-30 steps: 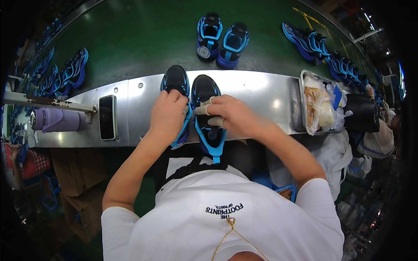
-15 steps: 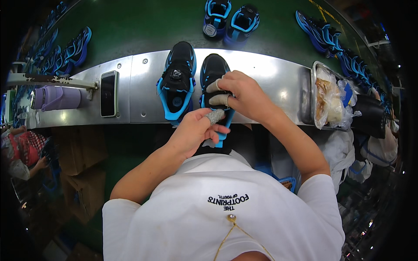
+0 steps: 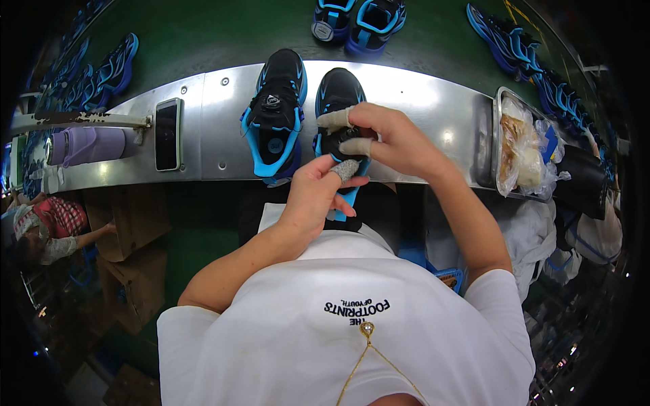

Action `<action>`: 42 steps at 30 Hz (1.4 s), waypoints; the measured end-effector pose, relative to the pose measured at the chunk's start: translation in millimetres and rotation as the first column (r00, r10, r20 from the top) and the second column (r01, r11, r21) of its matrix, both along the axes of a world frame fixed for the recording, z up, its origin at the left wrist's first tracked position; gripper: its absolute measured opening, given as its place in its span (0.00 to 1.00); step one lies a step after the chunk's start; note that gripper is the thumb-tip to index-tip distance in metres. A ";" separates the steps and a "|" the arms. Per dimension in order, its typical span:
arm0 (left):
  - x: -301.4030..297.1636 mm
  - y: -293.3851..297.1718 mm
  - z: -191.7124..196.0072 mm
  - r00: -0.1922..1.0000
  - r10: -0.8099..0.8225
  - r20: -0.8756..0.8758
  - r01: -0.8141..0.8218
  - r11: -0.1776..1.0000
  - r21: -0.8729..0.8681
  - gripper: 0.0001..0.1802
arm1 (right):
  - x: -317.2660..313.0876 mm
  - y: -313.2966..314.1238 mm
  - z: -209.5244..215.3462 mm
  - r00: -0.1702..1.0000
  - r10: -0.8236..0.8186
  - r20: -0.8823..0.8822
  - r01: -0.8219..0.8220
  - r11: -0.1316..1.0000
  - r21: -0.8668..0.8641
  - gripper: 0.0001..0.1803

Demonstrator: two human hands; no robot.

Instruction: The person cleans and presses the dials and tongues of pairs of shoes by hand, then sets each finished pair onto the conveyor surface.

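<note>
A black sneaker with bright blue trim [image 3: 336, 101] lies on the brushed steel table [image 3: 217, 122], its long axis running away from the person, toe toward the green conveyor belt [image 3: 203, 34] and heel hanging over the near edge. The right hand [image 3: 389, 139] grips its upper from the side, taped fingers [image 3: 335, 120] curled closed on it. The left hand [image 3: 315, 193] pinches the heel end, fingers closed. Its matching shoe [image 3: 274, 115] lies just beside it to the left, parallel. A dark phone [image 3: 167, 133] lies flat farther left.

single head-worn fisheye, straight down, close overhead
</note>
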State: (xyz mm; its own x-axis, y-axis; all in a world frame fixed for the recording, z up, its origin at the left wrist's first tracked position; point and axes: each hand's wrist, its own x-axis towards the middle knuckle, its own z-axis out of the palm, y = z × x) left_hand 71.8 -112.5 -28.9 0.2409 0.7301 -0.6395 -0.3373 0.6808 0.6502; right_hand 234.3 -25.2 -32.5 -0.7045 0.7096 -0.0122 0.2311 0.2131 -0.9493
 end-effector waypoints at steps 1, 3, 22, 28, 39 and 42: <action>-0.1 0.7 -0.3 0.999 -0.030 -0.035 0.028 0.999 -0.032 0.15 | -4.9 -5.2 -1.4 0.989 -0.100 0.107 0.083 0.984 0.159 0.26; 1.7 -0.1 1.0 1.000 -0.016 -0.027 0.016 1.000 -0.016 0.16 | -6.8 -7.9 0.5 0.958 -0.212 0.194 0.143 0.937 0.317 0.27; 4.0 4.2 2.2 1.000 0.023 0.014 -0.023 1.000 -0.017 0.17 | -2.7 -11.3 -5.0 0.964 -0.260 0.057 0.232 0.925 0.300 0.26; 5.0 6.7 4.4 1.000 0.021 -0.021 -0.022 0.999 -0.026 0.17 | 1.5 -13.7 -12.7 0.986 -0.166 0.032 0.161 0.978 0.130 0.26; 6.8 6.7 3.1 0.999 0.034 -0.014 -0.034 0.999 -0.031 0.16 | -2.2 -19.1 -17.9 0.945 -0.318 0.078 0.272 0.896 0.350 0.26; 6.6 6.5 3.2 0.999 0.043 0.006 -0.043 0.999 -0.023 0.16 | 1.3 -16.1 -10.0 0.946 -0.323 0.039 0.309 0.929 0.202 0.24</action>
